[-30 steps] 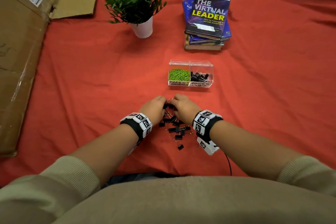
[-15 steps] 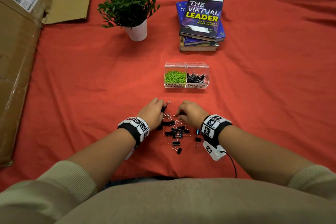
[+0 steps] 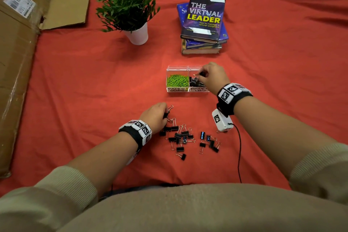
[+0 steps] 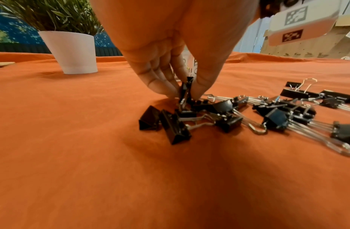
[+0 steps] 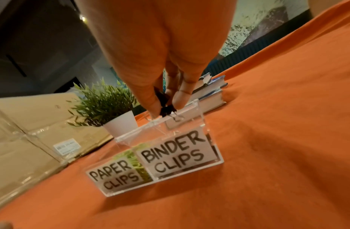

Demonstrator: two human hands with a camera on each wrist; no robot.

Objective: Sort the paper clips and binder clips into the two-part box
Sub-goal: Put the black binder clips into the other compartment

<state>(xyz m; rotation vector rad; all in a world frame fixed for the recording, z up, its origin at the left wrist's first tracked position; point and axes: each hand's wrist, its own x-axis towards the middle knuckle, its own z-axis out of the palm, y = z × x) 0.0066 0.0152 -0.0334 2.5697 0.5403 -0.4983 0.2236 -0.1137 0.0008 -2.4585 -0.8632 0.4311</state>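
A clear two-part box (image 3: pixel 178 90) (image 5: pixel 213 156) stands on the red cloth, labelled PAPER CLIPS on the left half and BINDER CLIPS on the right. Green paper clips (image 3: pixel 177 80) fill the left half; black binder clips (image 3: pixel 194 81) lie in the right. My right hand (image 3: pixel 202 74) (image 5: pixel 166 106) hovers over the right half and pinches a black binder clip (image 5: pixel 166 110). My left hand (image 3: pixel 165 114) (image 4: pixel 185 91) is down at the pile of loose binder clips (image 3: pixel 180 136) (image 4: pixel 229 114) and pinches one black clip (image 4: pixel 186 90) upright between thumb and fingers.
A potted plant in a white pot (image 3: pixel 138 34) stands at the back left, a stack of books (image 3: pixel 204 24) behind the box. Flattened cardboard (image 3: pixel 17 62) lies along the left edge. A second small group of clips (image 3: pixel 209 142) lies under my right wrist.
My right hand left the pile and moved forward with a binder clip to above the box's right half. My left hand stayed at the pile and now pinches a clip.
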